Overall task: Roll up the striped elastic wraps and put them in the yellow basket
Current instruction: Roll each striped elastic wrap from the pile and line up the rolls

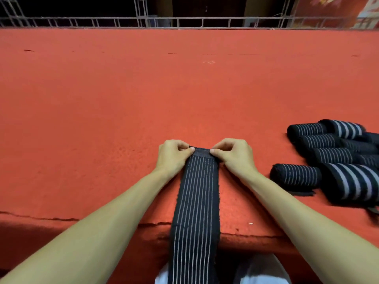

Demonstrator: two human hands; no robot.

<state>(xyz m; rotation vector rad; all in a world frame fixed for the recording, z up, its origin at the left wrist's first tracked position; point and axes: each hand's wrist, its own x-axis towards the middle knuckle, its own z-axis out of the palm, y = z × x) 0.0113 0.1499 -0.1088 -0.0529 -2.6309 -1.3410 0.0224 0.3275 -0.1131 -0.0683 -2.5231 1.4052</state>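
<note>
A long black elastic wrap with thin white stripes (195, 201) lies flat on the red table and hangs over the near edge toward my lap. Its far end is folded into a small starting roll. My left hand (173, 154) pinches the left corner of that roll, and my right hand (232, 153) pinches the right corner. Several rolled striped wraps (328, 156) lie in a pile at the right. The yellow basket is not in view.
The red felt-covered table (123, 99) stretches far ahead and to the left. Its near edge (61, 220) is cracked. A metal truss railing (184, 22) runs along the back.
</note>
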